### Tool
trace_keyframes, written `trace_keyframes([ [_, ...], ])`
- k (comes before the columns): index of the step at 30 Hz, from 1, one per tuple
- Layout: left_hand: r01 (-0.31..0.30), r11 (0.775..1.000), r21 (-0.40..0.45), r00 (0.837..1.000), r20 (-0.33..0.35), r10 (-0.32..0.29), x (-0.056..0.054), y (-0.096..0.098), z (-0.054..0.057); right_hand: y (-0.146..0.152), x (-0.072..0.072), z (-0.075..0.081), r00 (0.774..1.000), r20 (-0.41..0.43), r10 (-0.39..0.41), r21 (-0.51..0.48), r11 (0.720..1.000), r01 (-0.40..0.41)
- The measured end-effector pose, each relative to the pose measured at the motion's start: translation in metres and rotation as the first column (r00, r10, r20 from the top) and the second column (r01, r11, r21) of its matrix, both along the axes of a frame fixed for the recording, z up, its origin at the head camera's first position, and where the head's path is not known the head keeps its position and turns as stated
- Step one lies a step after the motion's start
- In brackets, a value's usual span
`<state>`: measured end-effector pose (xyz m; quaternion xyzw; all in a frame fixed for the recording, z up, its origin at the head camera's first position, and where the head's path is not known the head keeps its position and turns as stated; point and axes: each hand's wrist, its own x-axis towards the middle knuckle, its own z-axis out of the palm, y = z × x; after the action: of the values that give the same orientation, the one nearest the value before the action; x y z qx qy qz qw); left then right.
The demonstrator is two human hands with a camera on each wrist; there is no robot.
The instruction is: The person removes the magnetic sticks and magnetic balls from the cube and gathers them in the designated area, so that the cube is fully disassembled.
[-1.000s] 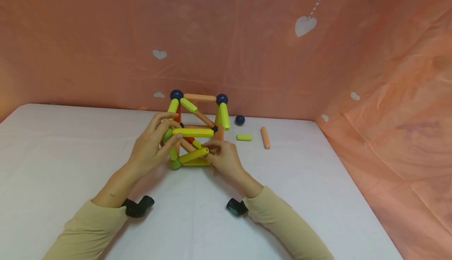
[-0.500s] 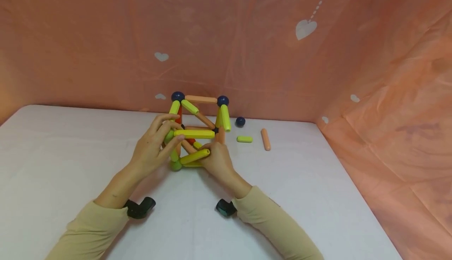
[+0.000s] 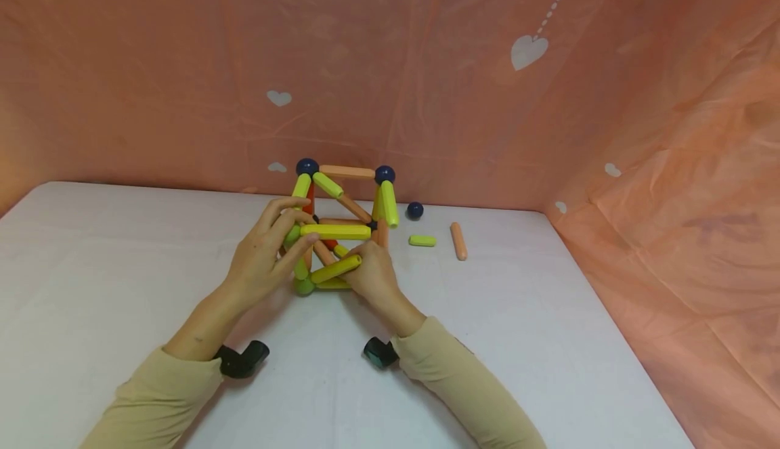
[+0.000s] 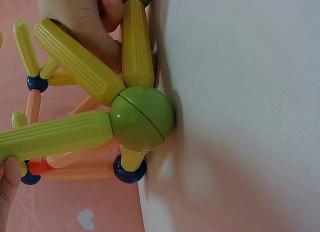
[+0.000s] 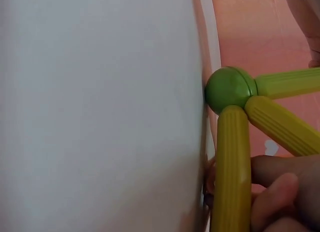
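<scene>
Conceivably, shifting my right hand (image 3: pixel 376 277), grip hidden, could dislodge the slanted yellow rod (image 3: pixel 335 270) below centre-frame, while my left hand (image 3: pixel 261 246) pinches the upper green ball (image 3: pixel 292 234).

Forward-and-down head view; close wrist views of one green ball (image 4: pixel 142 119).

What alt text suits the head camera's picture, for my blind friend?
A person's left hand holds a frame of rods and balls by its upper green ball, on a white table; the right hand is at the frame's lower right, its grip hidden. Further right lie a blue ball, a short lime rod and a peach rod.
</scene>
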<state>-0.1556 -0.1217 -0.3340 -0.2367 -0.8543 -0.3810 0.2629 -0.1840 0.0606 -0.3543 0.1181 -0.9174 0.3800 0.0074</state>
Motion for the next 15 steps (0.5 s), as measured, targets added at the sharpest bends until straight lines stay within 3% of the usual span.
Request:
trace_keyframes([
  [5, -0.001, 1.000, 0.000, 1.000, -0.001, 0.001, 0.000, 0.001, -0.001, 0.001, 0.001, -0.004, 0.999, -0.040, 0.036, -0.040, 0.998, -0.037],
  [15, -0.003, 1.000, -0.003, 1.000, 0.003, 0.003, 0.002, 0.001, 0.001, 0.013, 0.007, -0.001, 0.997, -0.074, -0.003, -0.118, 0.993, -0.006],
])
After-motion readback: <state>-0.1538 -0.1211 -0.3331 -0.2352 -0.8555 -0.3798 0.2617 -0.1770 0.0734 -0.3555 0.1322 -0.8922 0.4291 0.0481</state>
